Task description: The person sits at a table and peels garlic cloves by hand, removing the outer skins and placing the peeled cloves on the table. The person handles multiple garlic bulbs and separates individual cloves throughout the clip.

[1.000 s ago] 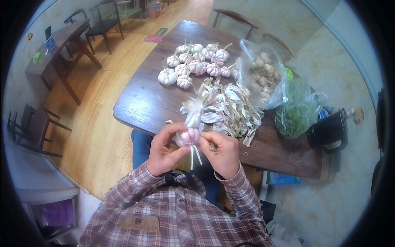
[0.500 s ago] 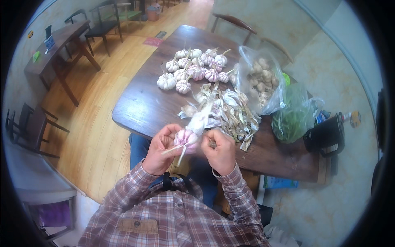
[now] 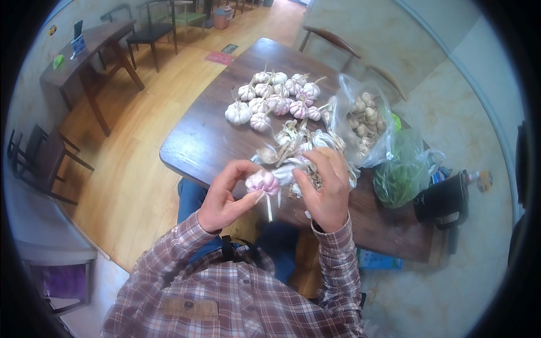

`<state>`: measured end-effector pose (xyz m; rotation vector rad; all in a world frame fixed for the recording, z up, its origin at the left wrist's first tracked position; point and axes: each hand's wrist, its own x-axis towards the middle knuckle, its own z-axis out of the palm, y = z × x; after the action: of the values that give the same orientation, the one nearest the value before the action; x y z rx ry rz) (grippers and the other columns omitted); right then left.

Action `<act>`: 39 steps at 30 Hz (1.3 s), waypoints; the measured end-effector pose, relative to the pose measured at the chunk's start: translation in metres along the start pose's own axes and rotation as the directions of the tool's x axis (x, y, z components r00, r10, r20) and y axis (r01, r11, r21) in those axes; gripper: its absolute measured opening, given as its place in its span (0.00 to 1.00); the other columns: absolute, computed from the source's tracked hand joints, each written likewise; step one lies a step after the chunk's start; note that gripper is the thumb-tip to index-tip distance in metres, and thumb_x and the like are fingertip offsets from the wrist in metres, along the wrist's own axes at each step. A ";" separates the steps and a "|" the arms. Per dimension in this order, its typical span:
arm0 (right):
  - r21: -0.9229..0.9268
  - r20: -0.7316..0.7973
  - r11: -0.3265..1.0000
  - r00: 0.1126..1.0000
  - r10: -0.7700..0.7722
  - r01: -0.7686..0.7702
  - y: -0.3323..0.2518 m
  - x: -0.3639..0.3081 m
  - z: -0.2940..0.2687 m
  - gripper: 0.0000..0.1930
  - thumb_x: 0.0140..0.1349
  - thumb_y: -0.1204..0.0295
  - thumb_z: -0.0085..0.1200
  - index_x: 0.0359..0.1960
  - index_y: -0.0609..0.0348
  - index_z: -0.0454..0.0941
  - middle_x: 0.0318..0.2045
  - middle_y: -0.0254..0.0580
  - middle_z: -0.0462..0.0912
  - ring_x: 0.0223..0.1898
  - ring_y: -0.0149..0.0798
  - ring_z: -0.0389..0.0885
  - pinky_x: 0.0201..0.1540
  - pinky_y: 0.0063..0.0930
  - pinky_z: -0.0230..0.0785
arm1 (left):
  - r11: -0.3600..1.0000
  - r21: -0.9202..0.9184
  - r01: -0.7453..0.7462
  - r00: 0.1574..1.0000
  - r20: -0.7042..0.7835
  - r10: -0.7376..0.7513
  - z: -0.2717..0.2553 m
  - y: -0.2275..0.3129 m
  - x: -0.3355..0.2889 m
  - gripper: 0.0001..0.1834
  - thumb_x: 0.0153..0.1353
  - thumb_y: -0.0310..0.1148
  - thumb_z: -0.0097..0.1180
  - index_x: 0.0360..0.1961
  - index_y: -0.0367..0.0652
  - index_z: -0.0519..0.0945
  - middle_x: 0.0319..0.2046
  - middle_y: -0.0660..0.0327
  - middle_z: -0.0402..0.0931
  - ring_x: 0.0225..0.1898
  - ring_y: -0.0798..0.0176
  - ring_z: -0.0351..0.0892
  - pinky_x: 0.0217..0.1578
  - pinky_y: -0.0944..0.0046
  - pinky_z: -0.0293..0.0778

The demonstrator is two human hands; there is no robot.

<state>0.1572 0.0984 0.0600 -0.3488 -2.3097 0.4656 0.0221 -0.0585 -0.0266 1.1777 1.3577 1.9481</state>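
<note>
A pink-and-white garlic bulb (image 3: pixel 262 183) is gripped between the thumb and fingers of my left hand (image 3: pixel 226 194), over the table's front edge. Its thin stalk points down toward me. Whitish loose skin extends from the bulb's right side toward my right hand (image 3: pixel 328 194). That hand is open, thumb and fingers apart, over the near side of a pile of dry garlic skins (image 3: pixel 287 135); I see nothing held in it. Beyond the pile, several whole garlic bulbs (image 3: pixel 276 101) with short stalks sit grouped on the dark wooden table (image 3: pixel 197 135).
Right of the skins stands a clear plastic bag of garlic bulbs (image 3: pixel 366 121). Beside it are a bag with green contents (image 3: pixel 397 177) and a black mug-like container (image 3: pixel 442 197) near the wall. A wooden chair (image 3: pixel 332 42) is at the table's far side.
My right hand has moved right and away from the bulb, and its curled fingers have opened. The garlic bulb stays in my left hand, now turned a little. The whole view has shifted slightly.
</note>
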 end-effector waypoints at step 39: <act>0.299 0.531 0.860 0.821 0.209 -0.413 0.012 -0.018 0.017 0.06 0.60 0.75 0.58 0.33 0.67 0.79 0.26 0.41 0.83 0.27 0.30 0.79 0.31 0.25 0.71 | 0.864 -0.451 0.223 0.970 0.188 -0.152 -0.006 0.007 -0.002 0.29 0.58 0.21 0.59 0.61 0.36 0.66 0.55 0.53 0.72 0.53 0.63 0.75 0.54 0.62 0.73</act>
<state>0.1591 0.0983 0.0325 -0.4560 -2.5467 1.3139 0.0188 -0.0660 -0.0216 0.8920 0.8186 1.8630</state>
